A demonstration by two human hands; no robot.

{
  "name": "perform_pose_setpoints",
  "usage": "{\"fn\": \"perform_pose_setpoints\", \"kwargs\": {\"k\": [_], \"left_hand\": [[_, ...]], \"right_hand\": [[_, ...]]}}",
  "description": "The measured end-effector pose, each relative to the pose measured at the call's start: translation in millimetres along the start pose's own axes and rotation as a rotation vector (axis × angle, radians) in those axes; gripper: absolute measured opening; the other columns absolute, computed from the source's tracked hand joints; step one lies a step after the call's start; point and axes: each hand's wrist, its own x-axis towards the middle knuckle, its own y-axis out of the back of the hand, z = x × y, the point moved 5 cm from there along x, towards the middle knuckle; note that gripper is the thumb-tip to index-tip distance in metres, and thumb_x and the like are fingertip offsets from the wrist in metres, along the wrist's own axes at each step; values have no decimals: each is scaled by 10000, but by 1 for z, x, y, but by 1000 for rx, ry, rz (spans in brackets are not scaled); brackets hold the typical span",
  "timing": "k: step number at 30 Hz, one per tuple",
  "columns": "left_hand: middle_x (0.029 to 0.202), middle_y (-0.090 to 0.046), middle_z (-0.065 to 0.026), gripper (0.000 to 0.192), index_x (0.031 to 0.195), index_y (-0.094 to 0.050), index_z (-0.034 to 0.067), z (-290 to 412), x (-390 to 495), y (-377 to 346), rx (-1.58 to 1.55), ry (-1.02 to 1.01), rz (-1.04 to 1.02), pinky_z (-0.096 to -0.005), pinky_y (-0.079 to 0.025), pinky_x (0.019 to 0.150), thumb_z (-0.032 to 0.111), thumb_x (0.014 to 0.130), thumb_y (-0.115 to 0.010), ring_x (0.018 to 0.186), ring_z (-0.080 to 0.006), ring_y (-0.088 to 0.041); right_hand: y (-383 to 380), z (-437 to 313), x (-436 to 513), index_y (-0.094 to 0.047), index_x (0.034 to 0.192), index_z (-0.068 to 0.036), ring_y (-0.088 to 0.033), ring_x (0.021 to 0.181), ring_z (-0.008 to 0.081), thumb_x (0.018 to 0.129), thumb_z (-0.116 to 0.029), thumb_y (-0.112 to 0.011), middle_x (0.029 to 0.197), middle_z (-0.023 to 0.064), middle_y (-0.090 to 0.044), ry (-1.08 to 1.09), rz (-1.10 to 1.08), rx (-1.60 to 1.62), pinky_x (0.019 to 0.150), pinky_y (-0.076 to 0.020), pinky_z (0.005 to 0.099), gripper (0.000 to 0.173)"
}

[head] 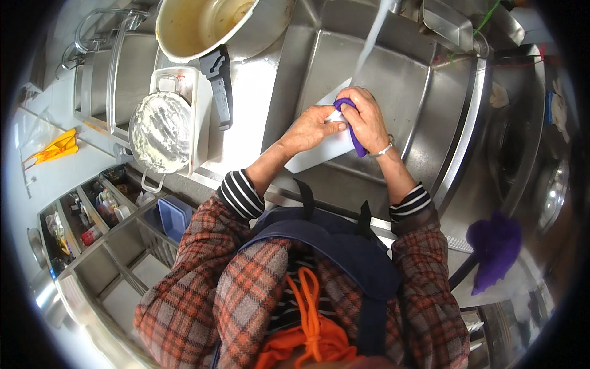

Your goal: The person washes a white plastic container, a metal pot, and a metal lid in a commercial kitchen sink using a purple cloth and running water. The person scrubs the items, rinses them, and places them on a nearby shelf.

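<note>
Over the stainless steel sink (396, 60), both my hands are close together around a flat white plastic-looking piece (318, 152). Its exact kind cannot be told. My left hand (309, 127) pinches a narrow white part of it between thumb and fingers. A purple cloth (357, 140) is bunched in my right hand (364, 113), wrapped against that same white part. Just beyond my hands, a stream of water (368, 44) runs down from the tap. My fingers hide the middle of the white piece.
Left of the sink are a large stained pot (203, 27), a black handle-like part (221, 92), a white tub (200, 124) and a two-handled metal pan (161, 133) smeared with pale residue. Divided bins (106, 203) stand lower left. Another purple cloth (495, 253) lies at right.
</note>
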Motion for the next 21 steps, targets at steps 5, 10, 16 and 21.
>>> {"fn": "perform_pose_setpoints", "kwargs": {"k": [5,10,16,21], "left_hand": [[824,-640,-18,213,968,-634,-13,12,-13,-5,-89,61,-37,-248,-461,723,178,876,-647,779,-75,-553],[801,-639,-9,203,934,-636,-16,22,-11,0,-213,75,3,-236,-464,684,179,878,-650,754,-72,-566],[751,-604,20,162,903,-638,-2,13,5,9,-194,-22,43,-229,-440,641,154,866,-660,706,-53,-526],[733,-594,18,122,860,-642,-7,55,-20,-4,-212,-41,-46,-221,-425,615,113,850,-662,691,-43,-514]], "right_hand": [[17,64,2,-576,1071,-26,-560,946,158,929,-157,-483,1006,58,-609,-299,37,194,854,-438,277,215],[17,69,1,-586,1110,-46,-584,872,141,919,-148,-515,968,55,-636,-468,40,425,808,-466,268,228],[13,20,0,-578,1155,-52,-560,1104,193,908,-127,-516,1163,113,-606,-187,49,288,940,-416,298,265],[42,117,14,-516,1231,1,-526,1104,186,871,-133,-459,1201,103,-566,-452,-232,834,986,-386,300,388]]}}
